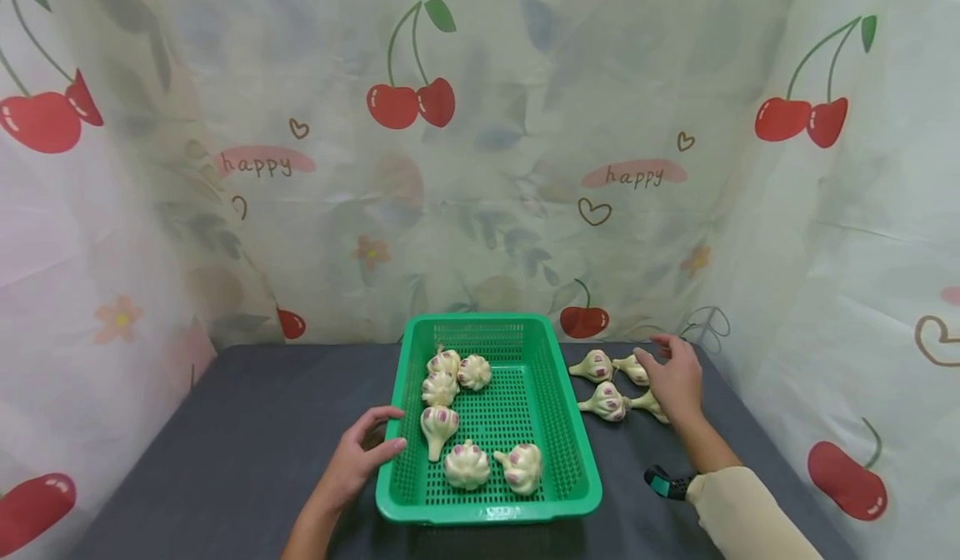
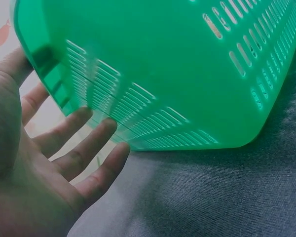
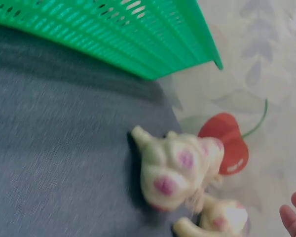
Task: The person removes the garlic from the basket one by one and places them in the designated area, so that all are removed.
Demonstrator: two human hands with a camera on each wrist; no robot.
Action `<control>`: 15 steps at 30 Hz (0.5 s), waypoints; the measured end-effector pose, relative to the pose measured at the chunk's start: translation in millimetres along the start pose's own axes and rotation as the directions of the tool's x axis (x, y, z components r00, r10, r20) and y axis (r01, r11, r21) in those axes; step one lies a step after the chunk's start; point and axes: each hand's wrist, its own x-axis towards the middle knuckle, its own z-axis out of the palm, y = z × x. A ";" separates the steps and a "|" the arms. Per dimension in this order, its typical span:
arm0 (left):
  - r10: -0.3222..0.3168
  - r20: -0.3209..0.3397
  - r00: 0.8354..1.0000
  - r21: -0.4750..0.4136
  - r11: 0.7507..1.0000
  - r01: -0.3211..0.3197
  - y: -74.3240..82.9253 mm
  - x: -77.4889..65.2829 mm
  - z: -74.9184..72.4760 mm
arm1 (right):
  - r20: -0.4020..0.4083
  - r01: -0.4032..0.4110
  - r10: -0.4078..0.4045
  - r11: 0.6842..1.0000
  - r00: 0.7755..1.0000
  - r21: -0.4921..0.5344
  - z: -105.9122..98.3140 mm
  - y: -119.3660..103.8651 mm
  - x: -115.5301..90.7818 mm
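A green plastic basket (image 1: 489,512) stands on the dark table with several garlic bulbs (image 1: 439,423) inside, mostly along its left and near sides. My left hand (image 1: 356,458) is at the basket's left rim, thumb and a finger reaching the edge; in the left wrist view its fingers (image 2: 96,180) spread loosely beside the slotted outer wall. Right of the basket lie several more garlic bulbs (image 1: 606,402). Over the rightmost ones hovers my right hand (image 1: 677,377), partly hiding them, with no bulb seen in it. Only its fingertips (image 3: 291,217) show in the right wrist view, apart from the bulbs.
A patterned curtain (image 1: 487,210) with cherries surrounds the table on the back and sides. The dark tabletop (image 1: 247,452) extends left of the basket. A thin cable (image 1: 705,322) lies at the back right corner. My right wrist wears a black and teal strap (image 1: 667,483).
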 end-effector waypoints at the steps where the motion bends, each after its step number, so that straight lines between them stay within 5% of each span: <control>1: -0.004 -0.001 1.000 0.000 1.000 0.004 0.1 0.0 0.0 | 0.010 0.011 -0.011 1.000 1.000 0.011 1.7 -4.3 1.1; 15: -0.003 -0.006 1.000 -0.004 1.000 0.003 -1.4 0.8 0.2 | 0.103 0.055 -0.063 0.995 0.993 0.086 36.2 -47.5 16.1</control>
